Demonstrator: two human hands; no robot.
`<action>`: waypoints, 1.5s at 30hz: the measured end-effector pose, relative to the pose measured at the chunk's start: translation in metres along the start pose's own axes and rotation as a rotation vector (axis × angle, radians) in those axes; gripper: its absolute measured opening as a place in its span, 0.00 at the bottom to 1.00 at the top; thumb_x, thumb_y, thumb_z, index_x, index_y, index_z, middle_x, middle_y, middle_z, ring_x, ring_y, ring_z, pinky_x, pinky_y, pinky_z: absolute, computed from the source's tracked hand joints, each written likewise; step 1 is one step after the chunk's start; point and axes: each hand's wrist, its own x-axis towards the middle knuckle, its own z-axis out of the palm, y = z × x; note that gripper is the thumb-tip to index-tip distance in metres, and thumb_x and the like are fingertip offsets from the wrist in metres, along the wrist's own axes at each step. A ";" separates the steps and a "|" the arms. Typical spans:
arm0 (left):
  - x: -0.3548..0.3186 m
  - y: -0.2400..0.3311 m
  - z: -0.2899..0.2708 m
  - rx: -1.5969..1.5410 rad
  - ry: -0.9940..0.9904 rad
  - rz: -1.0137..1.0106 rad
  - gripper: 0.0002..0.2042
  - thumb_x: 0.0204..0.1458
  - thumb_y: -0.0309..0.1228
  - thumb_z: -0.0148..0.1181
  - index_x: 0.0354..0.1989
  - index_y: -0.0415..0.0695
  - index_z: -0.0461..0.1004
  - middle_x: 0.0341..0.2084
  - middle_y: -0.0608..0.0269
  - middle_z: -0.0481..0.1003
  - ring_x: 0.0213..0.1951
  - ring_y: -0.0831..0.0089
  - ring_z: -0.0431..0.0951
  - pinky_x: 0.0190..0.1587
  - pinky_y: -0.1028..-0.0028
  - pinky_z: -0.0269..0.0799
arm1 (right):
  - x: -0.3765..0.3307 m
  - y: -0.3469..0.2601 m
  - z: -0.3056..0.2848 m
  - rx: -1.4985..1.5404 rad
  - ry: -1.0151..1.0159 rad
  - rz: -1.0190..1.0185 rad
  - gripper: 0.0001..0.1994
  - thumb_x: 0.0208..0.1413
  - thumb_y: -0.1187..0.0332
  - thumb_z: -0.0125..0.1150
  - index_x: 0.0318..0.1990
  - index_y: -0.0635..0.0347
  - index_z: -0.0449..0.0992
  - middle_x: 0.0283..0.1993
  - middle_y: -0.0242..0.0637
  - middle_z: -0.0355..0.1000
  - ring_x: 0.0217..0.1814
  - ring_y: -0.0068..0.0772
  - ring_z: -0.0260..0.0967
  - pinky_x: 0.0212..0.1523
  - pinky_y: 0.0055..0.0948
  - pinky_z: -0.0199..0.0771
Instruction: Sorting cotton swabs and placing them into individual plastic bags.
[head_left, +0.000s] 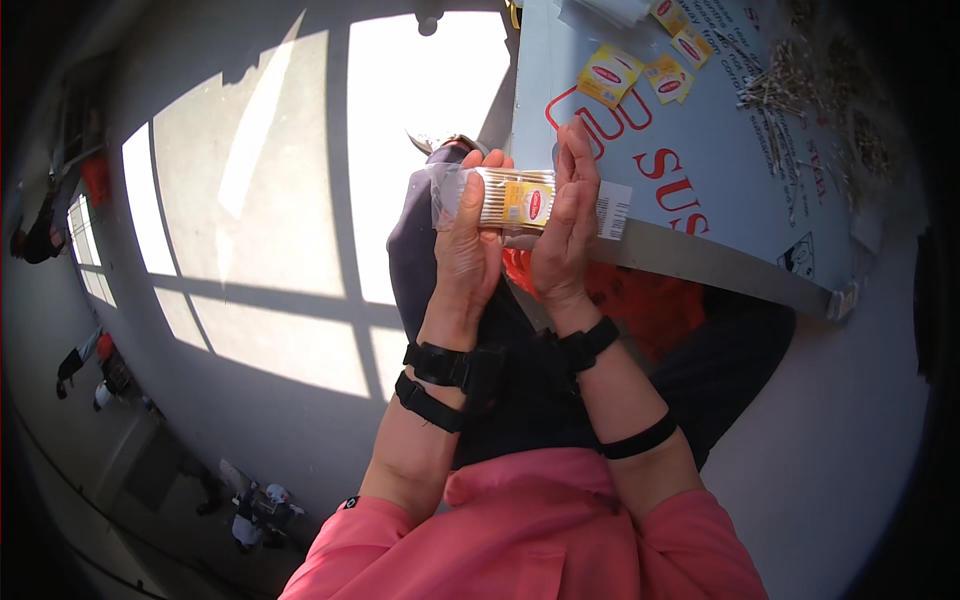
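A clear plastic packet of cotton swabs [497,198] with a yellow and red label card is held level in front of me, over my legs. My left hand [467,215] grips its left end, thumb across the top and fingers underneath, with loose clear film sticking out past the thumb. Against the packet's right end rests my right hand [568,215], its fingers stretched out and close together. The palm side facing the packet is partly hidden.
A blue-grey printed board [690,140] forms the work surface at right. On it lie several yellow label cards [610,75], clear plastic bags [612,10] and a pile of loose cotton swabs [780,85]. Something orange-red [650,305] sits below its edge. People are far off at left.
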 end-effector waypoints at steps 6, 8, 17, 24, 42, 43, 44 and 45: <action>0.001 0.002 0.001 0.026 0.016 -0.017 0.23 0.62 0.37 0.57 0.62 0.39 0.62 0.59 0.52 0.67 0.62 0.63 0.66 0.65 0.63 0.64 | 0.001 -0.005 0.005 -0.066 -0.050 0.020 0.25 0.69 0.62 0.31 0.69 0.64 0.53 0.74 0.50 0.49 0.77 0.46 0.46 0.74 0.42 0.47; 0.001 0.001 -0.001 0.028 0.019 -0.021 0.23 0.62 0.37 0.57 0.61 0.39 0.62 0.58 0.53 0.67 0.62 0.64 0.67 0.64 0.63 0.65 | 0.003 -0.009 0.010 -0.052 -0.055 0.024 0.25 0.67 0.63 0.31 0.68 0.65 0.54 0.73 0.51 0.49 0.76 0.47 0.47 0.74 0.42 0.48; 0.004 -0.004 -0.005 0.037 0.009 -0.040 0.21 0.63 0.33 0.56 0.61 0.37 0.63 0.57 0.54 0.69 0.60 0.67 0.69 0.62 0.67 0.67 | -0.001 -0.003 0.020 -0.099 -0.068 0.032 0.27 0.69 0.59 0.29 0.67 0.72 0.52 0.73 0.56 0.45 0.77 0.49 0.44 0.75 0.44 0.43; 0.002 0.000 0.003 0.115 0.010 -0.040 0.20 0.63 0.32 0.55 0.61 0.37 0.62 0.57 0.54 0.69 0.60 0.67 0.68 0.62 0.68 0.67 | -0.003 -0.001 0.024 -0.184 -0.092 0.015 0.27 0.69 0.59 0.30 0.67 0.72 0.52 0.74 0.56 0.45 0.77 0.51 0.44 0.75 0.44 0.43; 0.007 -0.002 -0.003 0.035 -0.016 0.012 0.20 0.63 0.36 0.55 0.60 0.39 0.64 0.60 0.53 0.67 0.61 0.67 0.67 0.65 0.66 0.64 | -0.020 -0.016 0.001 0.305 0.037 0.220 0.26 0.71 0.61 0.34 0.71 0.61 0.44 0.76 0.43 0.42 0.80 0.46 0.35 0.77 0.47 0.33; 0.007 -0.002 -0.004 0.034 -0.018 0.008 0.20 0.63 0.36 0.55 0.60 0.39 0.64 0.60 0.53 0.67 0.61 0.67 0.67 0.65 0.66 0.64 | -0.017 -0.013 0.006 0.303 0.025 0.212 0.27 0.71 0.60 0.34 0.71 0.62 0.42 0.76 0.43 0.41 0.80 0.48 0.35 0.77 0.48 0.32; 0.008 -0.002 -0.005 0.030 -0.015 -0.009 0.20 0.63 0.36 0.55 0.60 0.39 0.63 0.60 0.52 0.67 0.60 0.67 0.68 0.63 0.65 0.66 | -0.017 -0.012 0.011 0.300 0.028 0.212 0.27 0.71 0.60 0.34 0.71 0.62 0.42 0.76 0.43 0.41 0.80 0.48 0.35 0.77 0.48 0.32; 0.008 -0.002 -0.006 0.026 -0.008 -0.025 0.20 0.64 0.36 0.54 0.60 0.39 0.62 0.60 0.52 0.67 0.59 0.67 0.69 0.62 0.65 0.67 | -0.017 -0.012 0.016 0.303 0.057 0.231 0.28 0.70 0.58 0.34 0.71 0.64 0.43 0.76 0.43 0.41 0.79 0.48 0.37 0.76 0.46 0.36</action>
